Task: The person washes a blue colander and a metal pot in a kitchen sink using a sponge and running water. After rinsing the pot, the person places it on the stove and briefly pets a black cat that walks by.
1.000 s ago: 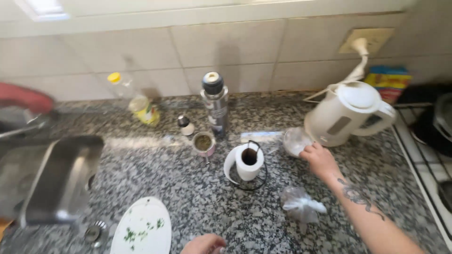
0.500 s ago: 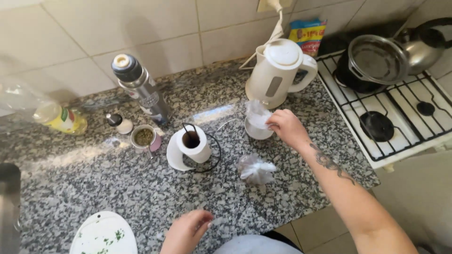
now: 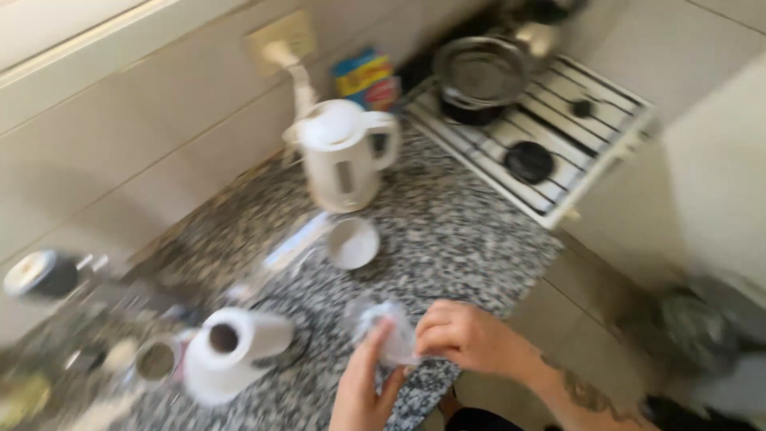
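Head view is smeared with motion blur, yet both hands meet over the granite counter's (image 3: 479, 239) front edge: the left hand (image 3: 367, 391), cut off at the bottom, and the right hand (image 3: 467, 339) pinch a crumpled clear plastic wrap (image 3: 387, 331) between their fingers. Behind it stand a small white cup (image 3: 353, 243) and a white kettle (image 3: 343, 156); a paper towel roll (image 3: 231, 351) sits left, while the blurred items farther left cannot be made out.
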